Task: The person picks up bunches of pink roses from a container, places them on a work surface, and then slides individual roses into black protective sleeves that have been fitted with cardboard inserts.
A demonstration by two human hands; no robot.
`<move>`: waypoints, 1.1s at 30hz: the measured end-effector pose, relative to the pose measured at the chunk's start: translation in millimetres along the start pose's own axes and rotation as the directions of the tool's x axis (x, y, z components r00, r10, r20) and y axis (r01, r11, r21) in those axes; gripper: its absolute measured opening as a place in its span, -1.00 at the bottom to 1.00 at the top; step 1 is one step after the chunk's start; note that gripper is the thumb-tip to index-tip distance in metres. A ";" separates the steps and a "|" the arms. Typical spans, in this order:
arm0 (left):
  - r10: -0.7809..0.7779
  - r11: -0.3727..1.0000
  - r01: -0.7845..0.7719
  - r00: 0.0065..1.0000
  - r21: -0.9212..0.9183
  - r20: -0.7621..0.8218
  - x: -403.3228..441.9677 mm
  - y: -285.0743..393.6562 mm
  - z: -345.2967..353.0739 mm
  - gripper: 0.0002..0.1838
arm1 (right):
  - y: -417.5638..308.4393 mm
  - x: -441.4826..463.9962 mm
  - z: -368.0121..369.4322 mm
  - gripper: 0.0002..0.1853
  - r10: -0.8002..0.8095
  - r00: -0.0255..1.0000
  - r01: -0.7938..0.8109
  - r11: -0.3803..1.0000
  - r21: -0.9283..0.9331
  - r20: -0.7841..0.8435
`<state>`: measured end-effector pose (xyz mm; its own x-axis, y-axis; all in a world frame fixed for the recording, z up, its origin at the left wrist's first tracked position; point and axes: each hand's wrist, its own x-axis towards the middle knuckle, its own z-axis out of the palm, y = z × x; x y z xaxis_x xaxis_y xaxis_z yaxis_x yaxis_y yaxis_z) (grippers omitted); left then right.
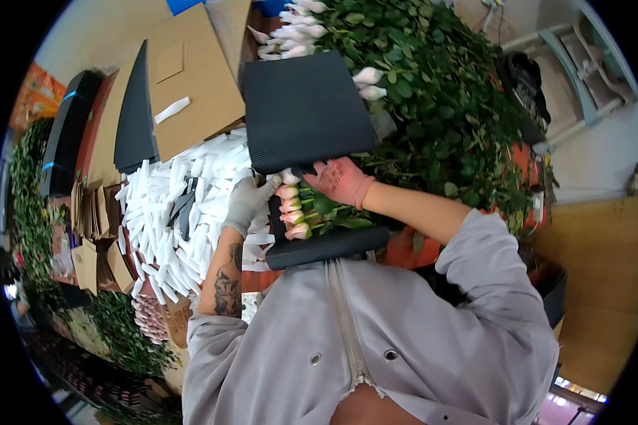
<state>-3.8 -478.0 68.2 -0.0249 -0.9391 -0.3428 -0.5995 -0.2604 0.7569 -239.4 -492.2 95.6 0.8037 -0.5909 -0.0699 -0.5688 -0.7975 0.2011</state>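
Observation:
Pink roses (294,209) lie in a row on a black corrugated sheet (326,245), whose near edge curls up by my body. Beyond them a second black sheet (305,106) extends away from me. My left hand (250,202), in a pale glove, is at the left end of the roses, thumb toward the top bloom; what its fingers hold, if anything, I cannot make out. My right hand (340,182), in a pink glove, rests over the stems at the near edge of the far sheet, its fingertips partly hidden.
White sleeves (191,191) are heaped at the left, beside cardboard sheets (198,78). Leafy rose stems (432,92) fill the far right, with white-wrapped buds (370,76) near them. A ladder-like frame (581,78) stands at the right.

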 end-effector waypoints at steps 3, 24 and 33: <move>-0.048 0.936 0.063 0.997 -0.347 0.052 9.4 -4.3 5.3 -0.51 | -0.9 5.9 -7.3 -0.62 0.057 0.987 -0.069 0.994 0.079 0.148; -0.141 0.977 0.095 0.960 -0.193 -0.241 -16.9 -40.0 -94.7 -0.73 | 2.8 -3.1 1.8 -0.63 0.034 0.999 -0.037 0.990 0.140 0.022; 0.536 0.680 -0.487 0.840 0.548 0.081 -58.5 51.4 -19.7 -0.65 | -0.9 -0.6 -8.5 -0.59 -0.036 0.997 0.032 0.998 0.060 0.063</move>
<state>-17.4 -440.8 138.1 -0.4071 -0.9105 0.0729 -0.8341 0.4031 0.3766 -237.9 -490.1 103.8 0.8110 -0.5684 -0.1387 -0.5521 -0.8219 0.1400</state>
